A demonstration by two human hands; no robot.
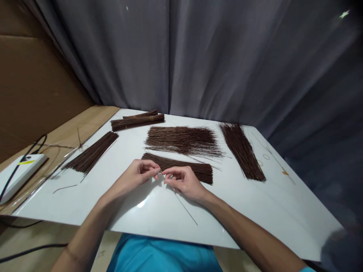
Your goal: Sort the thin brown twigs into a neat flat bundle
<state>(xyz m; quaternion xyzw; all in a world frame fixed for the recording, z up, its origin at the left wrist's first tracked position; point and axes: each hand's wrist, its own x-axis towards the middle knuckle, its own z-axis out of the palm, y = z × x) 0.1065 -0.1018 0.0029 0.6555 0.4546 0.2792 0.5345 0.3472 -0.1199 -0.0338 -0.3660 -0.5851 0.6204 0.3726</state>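
Note:
Close together over the front middle of the table, my two hands pinch one thin brown stick [185,209]. My left hand [143,173] grips its upper end between thumb and fingertips. Just to the right, my right hand [183,182] has thumb and fingers closed on the same stick, whose lower part slants down toward the table's front edge. Behind my hands lies a bundle of similar sticks [195,169], partly covered by them. Beyond that bundle is a wide, loose spread of sticks [181,139].
Another stick bundle [93,153] lies at the left, and a loose pile [242,151] at the right. Tied bundles [138,121] rest at the back left. Rubber bands [266,156] lie far right. A white box with a cable [24,172] stands left; a grey curtain [193,56] hangs behind.

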